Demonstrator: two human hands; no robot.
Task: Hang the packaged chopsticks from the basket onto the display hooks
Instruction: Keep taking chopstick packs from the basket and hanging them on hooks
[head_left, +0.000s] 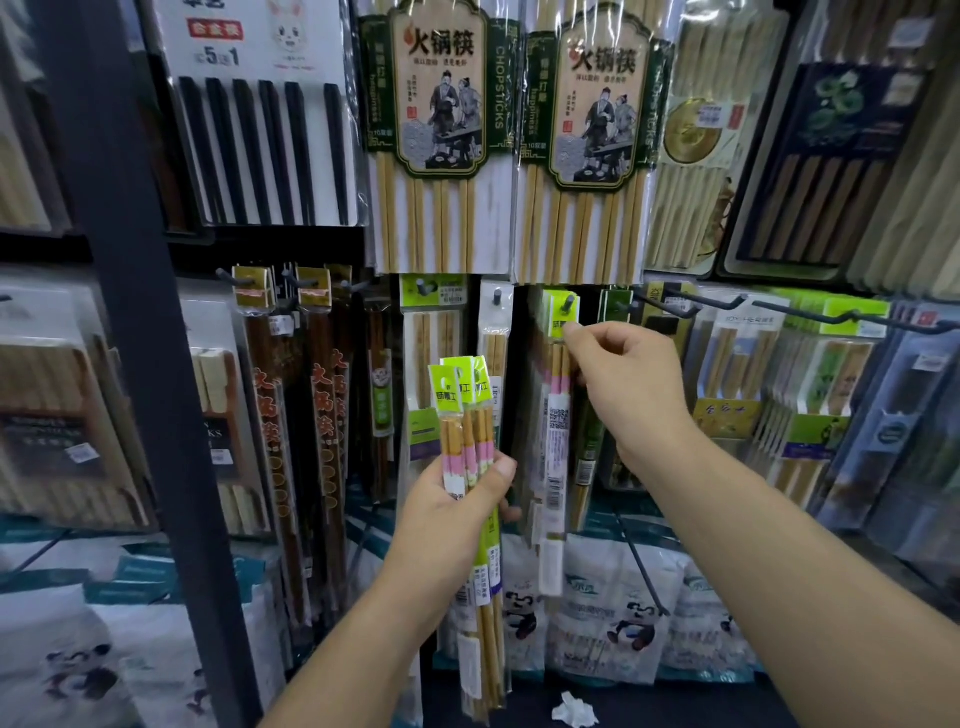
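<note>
Lime-green-topped chopstick packs (467, 431) show pink-and-white bands.

Dark upright post (136, 322) stands at left. Dark floor (685, 704) along the bottom edge, crumpled white paper (574, 710) lying on it.

L hand (457, 499), R hand (623, 374) & both forearms bare.
</note>
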